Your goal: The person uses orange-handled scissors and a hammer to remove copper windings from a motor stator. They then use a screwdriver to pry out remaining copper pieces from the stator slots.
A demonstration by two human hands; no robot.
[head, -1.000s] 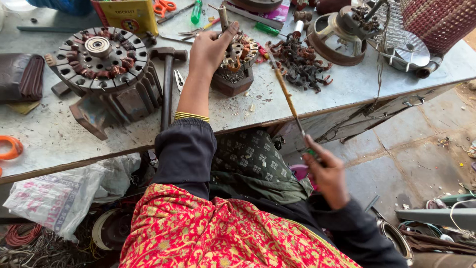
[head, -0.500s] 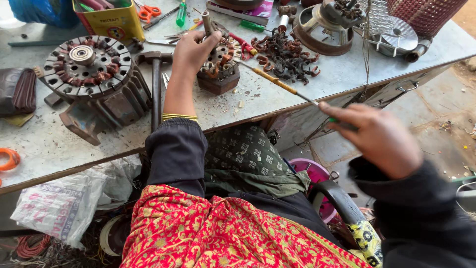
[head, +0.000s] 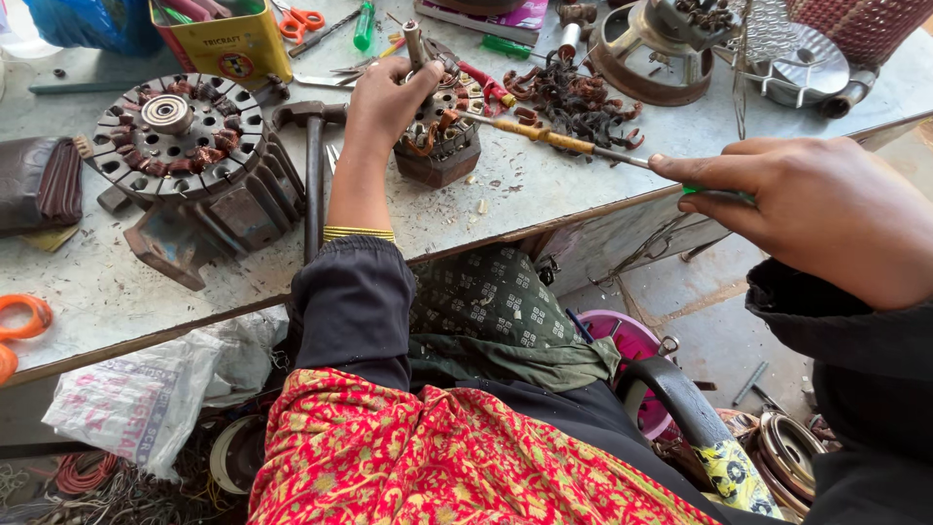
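Note:
My left hand (head: 386,97) grips the top of a small motor stator (head: 439,136) with copper windings, standing on the grey workbench (head: 544,194). My right hand (head: 807,209) holds the green handle end of a long screwdriver (head: 564,143) with a yellow-brown shaft. Its tip reaches into the stator's windings beside my left fingers. A pile of cut copper wire pieces (head: 573,97) lies just behind the screwdriver.
A large round stator (head: 185,146) sits on the bench at left, a hammer (head: 313,165) beside it. Scissors (head: 303,21), a yellow tin (head: 219,44), motor housings (head: 651,49) and a wire guard (head: 787,49) crowd the back. A plastic bag (head: 146,394) and a pink tub (head: 632,350) lie below.
My right hand rose from below the bench edge to bench height, and the screwdriver swung from steep to nearly level, tip into the stator. My left hand stayed on the stator.

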